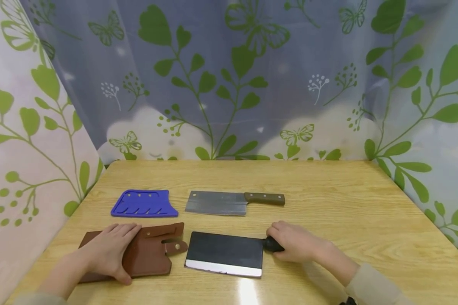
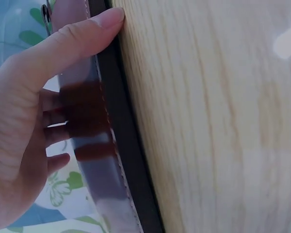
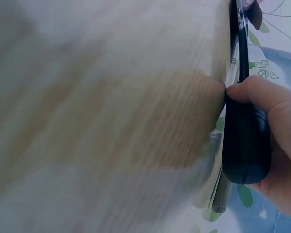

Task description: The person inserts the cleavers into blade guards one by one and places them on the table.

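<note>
My left hand (image 1: 108, 250) spans a brown leather knife sheath (image 1: 150, 256) lying flat at the front left, with the thumb at its near edge and fingers towards its far edge. In the left wrist view the thumb (image 2: 87, 36) reaches the sheath's dark, stitched edge (image 2: 128, 145). A cleaver with a broad black blade (image 1: 225, 250) and bright cutting edge lies right of the sheath, edge towards me. Its black handle (image 3: 245, 141) is between the thumb and fingers of my right hand (image 1: 295, 242), which grips it. The right fingers are partly hidden behind the handle.
Behind the black cleaver lies a second cleaver (image 1: 217, 203) with a steel blade and brown riveted handle. A blue plastic blade guard (image 1: 145, 204) lies to its left, behind the sheath. A leaf-patterned curtain (image 1: 233, 106) surrounds the wooden table (image 1: 347, 203).
</note>
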`<move>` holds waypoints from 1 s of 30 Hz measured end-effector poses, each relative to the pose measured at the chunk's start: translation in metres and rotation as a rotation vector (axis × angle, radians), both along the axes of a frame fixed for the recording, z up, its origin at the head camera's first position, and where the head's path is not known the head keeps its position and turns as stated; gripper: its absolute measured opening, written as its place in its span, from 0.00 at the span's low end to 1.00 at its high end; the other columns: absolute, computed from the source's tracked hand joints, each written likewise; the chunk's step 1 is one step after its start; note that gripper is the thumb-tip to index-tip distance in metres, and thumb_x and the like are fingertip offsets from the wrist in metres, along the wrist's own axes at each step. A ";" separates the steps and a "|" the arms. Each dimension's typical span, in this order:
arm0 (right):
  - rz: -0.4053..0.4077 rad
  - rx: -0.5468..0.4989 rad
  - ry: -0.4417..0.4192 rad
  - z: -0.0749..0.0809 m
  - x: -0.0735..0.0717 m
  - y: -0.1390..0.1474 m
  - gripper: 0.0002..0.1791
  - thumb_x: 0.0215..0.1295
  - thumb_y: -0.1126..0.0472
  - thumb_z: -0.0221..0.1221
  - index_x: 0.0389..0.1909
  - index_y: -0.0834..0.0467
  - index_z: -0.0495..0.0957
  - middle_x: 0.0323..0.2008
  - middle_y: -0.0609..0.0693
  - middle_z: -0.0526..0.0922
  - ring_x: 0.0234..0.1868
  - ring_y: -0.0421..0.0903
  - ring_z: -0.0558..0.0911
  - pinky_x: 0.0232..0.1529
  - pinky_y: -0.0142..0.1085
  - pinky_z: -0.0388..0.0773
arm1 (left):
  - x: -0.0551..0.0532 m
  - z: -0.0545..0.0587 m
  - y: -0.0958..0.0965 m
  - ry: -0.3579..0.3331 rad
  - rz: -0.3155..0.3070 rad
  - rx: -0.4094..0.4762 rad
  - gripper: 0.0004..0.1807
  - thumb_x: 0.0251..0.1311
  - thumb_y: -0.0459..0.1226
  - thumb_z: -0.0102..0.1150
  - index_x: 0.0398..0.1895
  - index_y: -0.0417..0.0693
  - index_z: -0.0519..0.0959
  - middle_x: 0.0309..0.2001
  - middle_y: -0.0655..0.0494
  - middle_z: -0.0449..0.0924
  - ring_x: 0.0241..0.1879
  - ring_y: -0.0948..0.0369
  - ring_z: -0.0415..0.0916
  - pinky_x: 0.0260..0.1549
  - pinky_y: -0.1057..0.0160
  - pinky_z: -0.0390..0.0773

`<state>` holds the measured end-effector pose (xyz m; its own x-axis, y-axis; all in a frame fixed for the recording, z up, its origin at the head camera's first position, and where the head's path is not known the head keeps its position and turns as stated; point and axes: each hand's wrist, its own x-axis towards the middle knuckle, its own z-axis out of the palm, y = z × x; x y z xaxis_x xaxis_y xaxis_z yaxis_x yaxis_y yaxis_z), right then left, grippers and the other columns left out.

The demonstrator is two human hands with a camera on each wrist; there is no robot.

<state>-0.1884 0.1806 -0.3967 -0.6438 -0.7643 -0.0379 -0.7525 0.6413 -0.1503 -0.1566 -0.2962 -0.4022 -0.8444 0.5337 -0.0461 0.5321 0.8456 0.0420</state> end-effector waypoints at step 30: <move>0.222 -0.056 0.449 0.007 -0.002 0.013 0.23 0.45 0.54 0.65 0.41 0.60 0.74 0.34 0.49 0.75 0.36 0.45 0.75 0.41 0.39 0.76 | 0.002 0.009 0.016 0.168 -0.007 0.002 0.66 0.21 0.70 0.67 0.59 0.29 0.67 0.56 0.35 0.69 0.56 0.40 0.67 0.52 0.41 0.66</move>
